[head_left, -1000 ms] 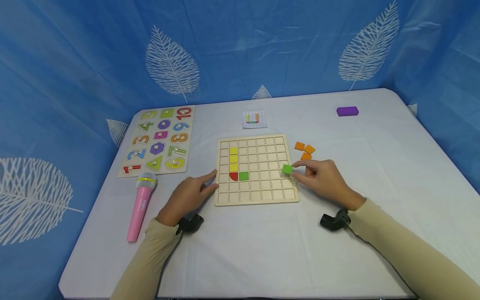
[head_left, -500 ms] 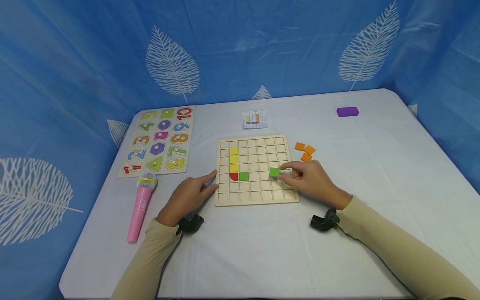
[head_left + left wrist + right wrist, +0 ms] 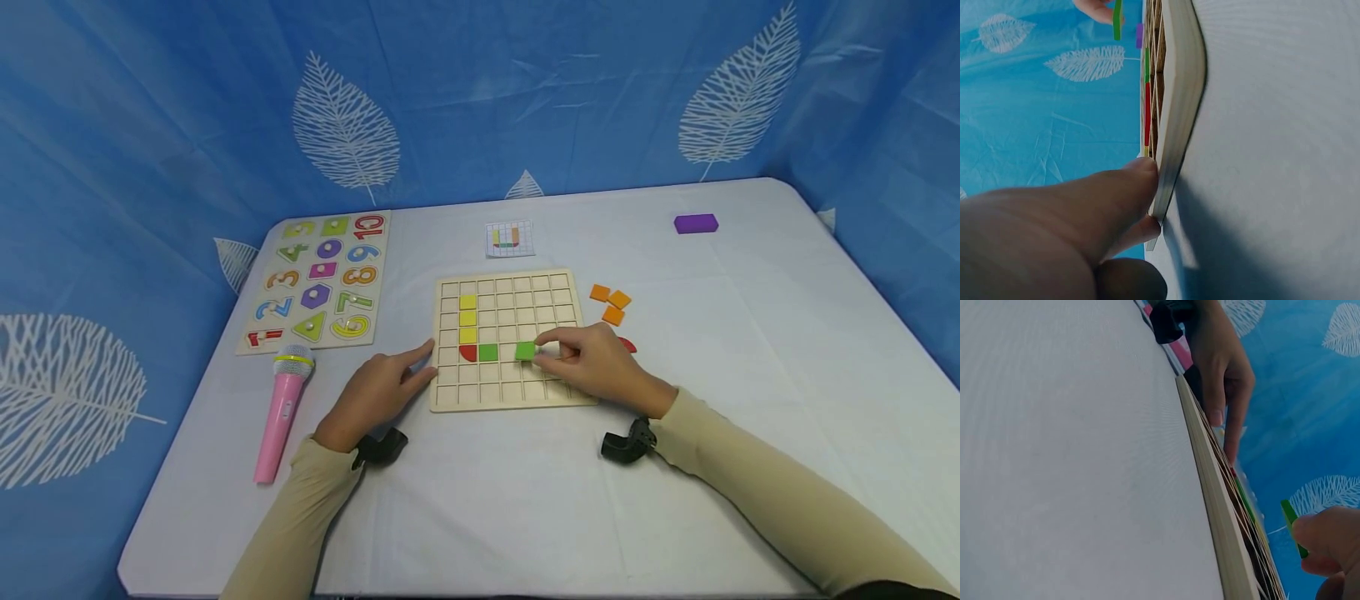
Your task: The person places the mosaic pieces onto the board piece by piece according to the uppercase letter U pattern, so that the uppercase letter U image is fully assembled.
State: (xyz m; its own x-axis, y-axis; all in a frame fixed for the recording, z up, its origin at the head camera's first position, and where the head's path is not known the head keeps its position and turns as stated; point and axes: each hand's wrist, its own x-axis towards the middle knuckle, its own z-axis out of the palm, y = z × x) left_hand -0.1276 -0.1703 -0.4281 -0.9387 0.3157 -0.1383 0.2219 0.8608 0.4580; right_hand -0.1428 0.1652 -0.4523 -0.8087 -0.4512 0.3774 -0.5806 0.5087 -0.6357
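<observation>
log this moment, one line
right hand: pinches green square tile above wooden grid board | left hand: touches board edge | orange square tiles: beside board

Three yellow tiles (image 3: 467, 318), two green tiles (image 3: 488, 352), three orange tiles (image 3: 599, 292), two red quarter-round pieces (image 3: 468, 353). One grid board (image 3: 513, 400), one number puzzle (image 3: 337, 285), one small pattern card (image 3: 510, 238), one pink microphone (image 3: 281, 417), one purple block (image 3: 696, 223). Two hands (image 3: 375, 387), two black wrist cameras (image 3: 382, 447), one desk (image 3: 487, 508).
</observation>
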